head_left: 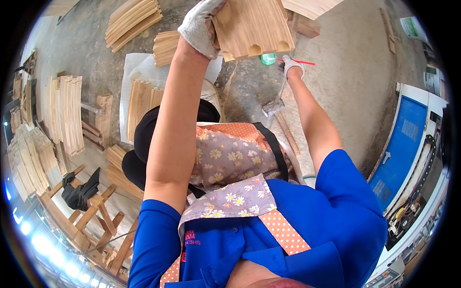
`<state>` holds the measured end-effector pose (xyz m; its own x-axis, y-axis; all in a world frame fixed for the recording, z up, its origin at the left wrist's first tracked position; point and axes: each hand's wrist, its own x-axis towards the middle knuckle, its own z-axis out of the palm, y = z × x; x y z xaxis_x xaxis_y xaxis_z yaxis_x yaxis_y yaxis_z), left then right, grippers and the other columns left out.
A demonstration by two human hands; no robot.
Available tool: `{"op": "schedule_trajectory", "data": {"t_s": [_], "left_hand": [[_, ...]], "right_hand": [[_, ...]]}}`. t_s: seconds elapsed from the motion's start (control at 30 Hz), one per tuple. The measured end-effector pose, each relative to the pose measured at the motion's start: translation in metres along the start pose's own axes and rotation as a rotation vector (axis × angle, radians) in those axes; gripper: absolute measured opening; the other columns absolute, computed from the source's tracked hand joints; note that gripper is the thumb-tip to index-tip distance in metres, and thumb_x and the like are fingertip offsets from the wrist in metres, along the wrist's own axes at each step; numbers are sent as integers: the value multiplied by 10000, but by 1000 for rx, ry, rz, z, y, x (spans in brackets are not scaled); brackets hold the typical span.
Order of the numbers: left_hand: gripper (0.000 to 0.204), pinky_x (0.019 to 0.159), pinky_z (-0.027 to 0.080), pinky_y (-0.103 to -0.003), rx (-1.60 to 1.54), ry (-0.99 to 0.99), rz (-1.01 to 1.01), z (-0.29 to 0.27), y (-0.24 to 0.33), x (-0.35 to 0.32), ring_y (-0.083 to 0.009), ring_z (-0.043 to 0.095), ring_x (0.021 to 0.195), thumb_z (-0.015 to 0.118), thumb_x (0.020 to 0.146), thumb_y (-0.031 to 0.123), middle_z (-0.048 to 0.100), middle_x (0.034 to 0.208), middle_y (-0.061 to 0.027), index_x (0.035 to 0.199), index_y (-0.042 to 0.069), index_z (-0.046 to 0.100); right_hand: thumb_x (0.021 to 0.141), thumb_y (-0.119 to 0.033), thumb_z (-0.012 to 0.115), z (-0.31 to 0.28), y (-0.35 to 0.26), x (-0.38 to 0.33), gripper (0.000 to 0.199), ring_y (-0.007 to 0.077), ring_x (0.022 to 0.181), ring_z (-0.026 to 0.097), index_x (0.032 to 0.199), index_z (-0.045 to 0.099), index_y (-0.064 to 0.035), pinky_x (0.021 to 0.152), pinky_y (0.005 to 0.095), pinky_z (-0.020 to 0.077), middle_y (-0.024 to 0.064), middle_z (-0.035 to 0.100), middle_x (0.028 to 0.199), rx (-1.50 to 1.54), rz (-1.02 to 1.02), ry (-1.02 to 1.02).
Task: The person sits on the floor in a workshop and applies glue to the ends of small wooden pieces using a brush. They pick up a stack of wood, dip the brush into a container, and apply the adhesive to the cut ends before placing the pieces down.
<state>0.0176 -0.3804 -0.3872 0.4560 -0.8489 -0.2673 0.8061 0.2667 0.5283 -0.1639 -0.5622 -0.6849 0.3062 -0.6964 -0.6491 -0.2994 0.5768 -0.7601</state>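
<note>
My left hand (199, 30), in a pale work glove, grips the left edge of a light wooden panel (252, 26). Round notches show along the panel's near edge. My right hand (293, 67), also gloved, is right of and below the panel. Its fingers are closed around a thin red stick (305, 62) that points out to the right. Just left of that hand sits a small green container (268, 58); whether the stick reaches into it I cannot tell. A hammer (287, 132) with a wooden handle lies on the floor, between my lap and my right forearm.
Curved wooden slats (133, 24) are stacked at the far left, with more stacks (66, 114) further left. A white sheet (129, 72) lies under some pieces. Wooden frames (103, 209) stand at lower left. A blue-and-white machine cabinet (401, 144) is on the right.
</note>
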Motion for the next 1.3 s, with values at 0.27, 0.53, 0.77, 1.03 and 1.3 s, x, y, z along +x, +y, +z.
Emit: {"op": "schedule_trajectory", "data": {"t_s": [0.27, 0.53, 0.77, 1.03, 1.3], "left_hand": [[436, 808, 511, -433, -29, -46, -12, 12, -5, 4, -292, 608, 923, 574, 846, 251, 600, 1064, -150, 1197, 12, 474], [317, 760, 541, -395, 59, 141, 100, -2, -9, 11, -245, 615, 934, 576, 854, 219, 614, 1052, -99, 1113, 39, 553], [335, 741, 550, -382, 53, 115, 102, 14, -15, 18, -239, 618, 920, 592, 843, 213, 611, 1041, -91, 1123, 36, 535], [338, 737, 552, -383, 60, 108, 156, 17, -27, 27, -239, 615, 928, 593, 842, 197, 600, 1056, -81, 1136, 47, 520], [330, 751, 548, -394, 96, 117, 139, 12, -27, 29, -238, 610, 939, 590, 845, 202, 593, 1066, -79, 1132, 54, 520]], "right_hand": [[903, -209, 478, -36, -18, 4, 208, 230, 548, 603, 800, 573, -56, 535, 345, 550, 111, 621, 679, 454, 237, 55], [907, -262, 497, -58, -73, -64, 222, 180, 555, 612, 799, 563, -80, 501, 284, 542, 86, 641, 692, 670, 181, 47], [883, -305, 550, -97, -172, -237, 207, 87, 553, 482, 871, 564, -99, 466, 213, 428, 10, 515, 699, 753, -283, -271], [873, -250, 563, -56, -196, -306, 220, 196, 548, 558, 916, 498, -45, 468, 289, 482, 145, 591, 732, 433, -552, -51], [881, -249, 558, -48, -192, -298, 250, 211, 575, 608, 921, 509, -7, 497, 324, 536, 152, 610, 747, 408, -556, 34]]}}
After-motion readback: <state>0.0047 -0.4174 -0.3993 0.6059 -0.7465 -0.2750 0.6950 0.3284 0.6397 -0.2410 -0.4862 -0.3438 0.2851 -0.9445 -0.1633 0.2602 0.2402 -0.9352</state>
